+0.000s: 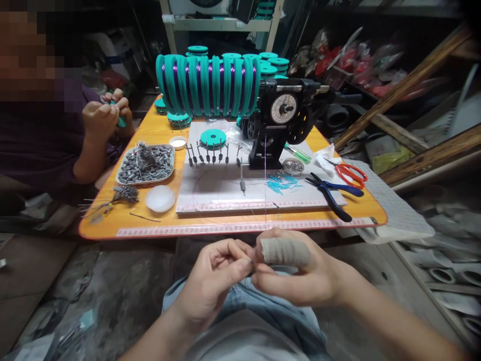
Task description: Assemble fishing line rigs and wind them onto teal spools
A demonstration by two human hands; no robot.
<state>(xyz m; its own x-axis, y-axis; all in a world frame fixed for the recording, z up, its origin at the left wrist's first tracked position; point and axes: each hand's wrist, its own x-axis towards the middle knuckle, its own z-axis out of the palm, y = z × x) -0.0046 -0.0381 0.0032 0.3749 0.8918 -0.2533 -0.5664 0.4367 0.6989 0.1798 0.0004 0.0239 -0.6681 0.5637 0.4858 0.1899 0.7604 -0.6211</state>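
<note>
My left hand point(216, 273) and my right hand point(296, 273) meet over my lap, just in front of the orange table point(233, 228). Both pinch a thin purple wire point(265, 190) that runs up to the black winding machine point(280, 123). A grey wrap covers one finger of my right hand. On the machine's shaft sits a row of teal bobbins point(208, 85) wound with purple wire. A white board point(225, 193) lies under the machine with small pins, a teal spool point(213, 137) and teal tube pieces point(281, 184) on it.
Another person's hands point(107, 118) work at the far left beside a tray of grey parts point(146, 164). Blue pliers point(332, 193), red scissors point(351, 173), a white lid point(161, 198) and a green lighter point(296, 153) lie on the table. Wooden beams stand at the right.
</note>
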